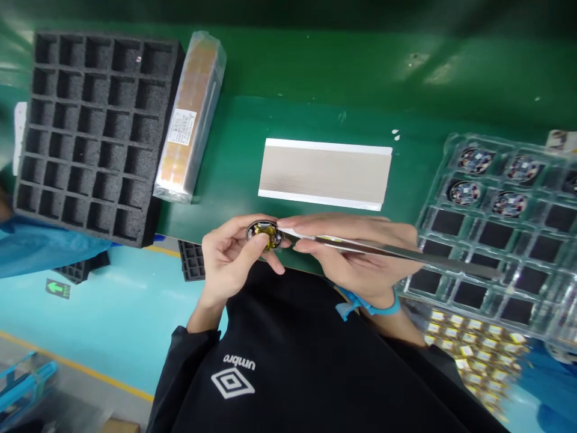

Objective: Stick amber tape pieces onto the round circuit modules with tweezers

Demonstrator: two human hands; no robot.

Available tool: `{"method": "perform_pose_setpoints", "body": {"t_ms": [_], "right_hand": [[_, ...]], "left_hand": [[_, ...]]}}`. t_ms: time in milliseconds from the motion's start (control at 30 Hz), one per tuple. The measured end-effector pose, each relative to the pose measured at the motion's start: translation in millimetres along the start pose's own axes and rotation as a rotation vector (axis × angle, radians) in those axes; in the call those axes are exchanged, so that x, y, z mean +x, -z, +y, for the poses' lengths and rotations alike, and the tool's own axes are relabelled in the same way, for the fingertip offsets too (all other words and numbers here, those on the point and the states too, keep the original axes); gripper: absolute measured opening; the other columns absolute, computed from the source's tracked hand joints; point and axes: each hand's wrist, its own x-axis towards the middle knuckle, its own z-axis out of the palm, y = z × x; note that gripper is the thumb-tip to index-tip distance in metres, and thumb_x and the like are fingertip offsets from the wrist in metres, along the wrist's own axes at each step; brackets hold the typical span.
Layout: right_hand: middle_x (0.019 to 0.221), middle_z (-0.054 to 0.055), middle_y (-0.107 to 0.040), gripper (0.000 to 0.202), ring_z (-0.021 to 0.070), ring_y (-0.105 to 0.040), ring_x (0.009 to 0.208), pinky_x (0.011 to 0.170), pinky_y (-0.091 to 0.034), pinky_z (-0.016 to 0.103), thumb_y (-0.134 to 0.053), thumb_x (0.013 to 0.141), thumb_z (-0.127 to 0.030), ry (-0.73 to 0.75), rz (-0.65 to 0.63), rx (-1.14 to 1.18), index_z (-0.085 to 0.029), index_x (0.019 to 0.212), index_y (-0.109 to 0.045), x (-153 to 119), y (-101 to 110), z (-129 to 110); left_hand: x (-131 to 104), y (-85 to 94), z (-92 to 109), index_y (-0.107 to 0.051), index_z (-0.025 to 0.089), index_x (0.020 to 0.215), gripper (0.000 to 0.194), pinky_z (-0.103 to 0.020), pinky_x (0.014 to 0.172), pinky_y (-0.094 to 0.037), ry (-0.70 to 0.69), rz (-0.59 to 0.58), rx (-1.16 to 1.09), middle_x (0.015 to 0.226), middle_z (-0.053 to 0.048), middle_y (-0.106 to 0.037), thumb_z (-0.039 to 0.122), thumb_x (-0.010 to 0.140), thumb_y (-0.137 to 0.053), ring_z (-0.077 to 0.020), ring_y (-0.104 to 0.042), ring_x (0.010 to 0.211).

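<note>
My left hand (232,255) grips a small round electronic part (265,236) between thumb and fingers. The part has a black rim and a yellow, shiny middle, and the thumb lies over its front edge. My right hand (360,249) is closed around long metal tweezers (406,254), with their broad end pointing right. Their pale tip reaches the right edge of the round part; whether it touches is hard to tell. Behind the hands lies a beige sheet with white borders (324,174), flat on the green table (229,156).
On the left sit a black foam tray (97,72) with square pockets and a plastic-wrapped, labelled orange pack (192,114). A clear blister tray (444,201) at right holds several round circuit parts. Below it are many small gold-and-white pieces (482,343). A blue sleeve (58,243) shows at far left.
</note>
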Motion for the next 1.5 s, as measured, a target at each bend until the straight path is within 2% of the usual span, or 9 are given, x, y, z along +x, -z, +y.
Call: {"method": "perform_pose_setpoints", "body": {"t_ms": [233, 400, 533, 733, 900, 1033, 1167, 1333, 1500], "right_hand": [[0.113, -0.004, -0.086, 0.042, 0.0199, -0.088, 0.095, 0.083, -0.078, 0.028, -0.087, 0.097, -0.012, -0.052, 0.047, -0.118, -0.037, 0.13, -0.083, -6, -2, 6], [0.114, -0.004, -0.086, 0.033, 0.0206, -0.088, 0.095, 0.079, -0.077, 0.032, -0.087, 0.101, -0.023, -0.212, -0.003, -0.072, -0.038, 0.131, -0.084, -21, 16, 14], [0.111, 0.001, -0.087, 0.024, 0.0218, -0.086, 0.094, 0.074, -0.074, 0.037, -0.081, 0.107, -0.045, -0.295, 0.211, -0.083, -0.038, 0.129, -0.086, -44, 42, 20], [0.088, 0.001, -0.083, 0.014, 0.0165, -0.078, 0.067, 0.057, -0.065, 0.03, -0.076, 0.11, -0.032, -0.459, 0.469, -0.284, -0.032, 0.108, -0.09, -83, 64, 29], [0.094, 0.0, -0.085, 0.012, 0.0171, -0.082, 0.072, 0.061, -0.069, 0.029, -0.079, 0.107, -0.035, -0.515, 0.408, -0.239, -0.031, 0.113, -0.089, -87, 51, 28], [0.097, -0.001, -0.087, 0.006, 0.0179, -0.085, 0.078, 0.072, -0.074, 0.029, -0.09, 0.097, -0.026, -0.454, 0.337, -0.135, -0.028, 0.103, -0.089, -72, 24, 27], [0.097, -0.002, -0.087, 0.018, 0.0198, -0.086, 0.079, 0.072, -0.075, 0.03, -0.092, 0.094, -0.018, -0.42, 0.338, -0.035, -0.028, 0.109, -0.088, -63, 7, 26], [0.092, -0.002, -0.086, 0.025, 0.0226, -0.085, 0.077, 0.061, -0.07, 0.032, -0.095, 0.092, -0.019, -0.475, 0.322, -0.016, -0.029, 0.113, -0.085, -67, 1, 21], [0.09, -0.002, -0.085, 0.01, 0.0194, -0.086, 0.078, 0.063, -0.071, 0.026, -0.086, 0.103, -0.028, -0.484, 0.394, 0.053, -0.028, 0.113, -0.084, -63, -2, 28]], "left_hand": [[10, 0.2, -10, -0.084, 0.017, 0.115, 0.012, -0.023, 0.055, -0.07, 0.011, -0.013, 0.209, 0.091, -0.002, -0.088, 0.025, 0.106, -0.08, -0.016, -0.081, 0.058], [11, 6.9, -24, -0.083, 0.018, 0.116, 0.016, -0.025, 0.066, -0.069, 0.074, -0.099, 0.375, 0.093, -0.005, -0.088, 0.031, 0.108, -0.078, -0.0161, -0.083, 0.066], [9, 16.5, -39, -0.082, 0.021, 0.117, 0.012, -0.029, 0.081, -0.067, -0.079, -0.093, 0.6, 0.103, -0.006, -0.09, 0.023, 0.108, -0.074, -0.0184, -0.085, 0.091], [14, 23.0, -62, -0.08, 0.026, 0.124, 0.027, -0.042, 0.104, -0.063, -0.438, -0.319, 0.89, 0.112, -0.003, -0.09, 0.01, 0.103, -0.074, -0.0234, -0.088, 0.106], [10, 26.8, -65, -0.081, 0.026, 0.122, 0.025, -0.043, 0.096, -0.067, -0.494, -0.23, 0.873, 0.11, -0.003, -0.09, 0.011, 0.102, -0.074, -0.0247, -0.087, 0.105], [3, 26.3, -56, -0.085, 0.025, 0.108, 0.007, -0.036, 0.083, -0.068, -0.283, 0.006, 0.706, 0.108, -0.005, -0.086, 0.025, 0.103, -0.08, -0.0212, -0.081, 0.097], [7, 19.3, -45, -0.089, 0.027, 0.115, 0.017, -0.024, 0.062, -0.062, 0.049, 0.187, 0.363, 0.095, -0.001, -0.083, 0.037, 0.101, -0.087, -0.0136, -0.075, 0.075], [17, 17.9, -40, -0.091, 0.026, 0.119, 0.024, -0.029, 0.069, -0.069, 0.158, 0.19, 0.129, 0.112, -0.008, -0.089, 0.041, 0.102, -0.085, -0.025, -0.086, 0.099], [18, 24.3, -37, -0.09, 0.024, 0.122, 0.028, -0.032, 0.074, -0.073, 0.217, 0.175, 0.085, 0.116, -0.01, -0.089, 0.041, 0.1, -0.084, -0.0247, -0.088, 0.092]]}}
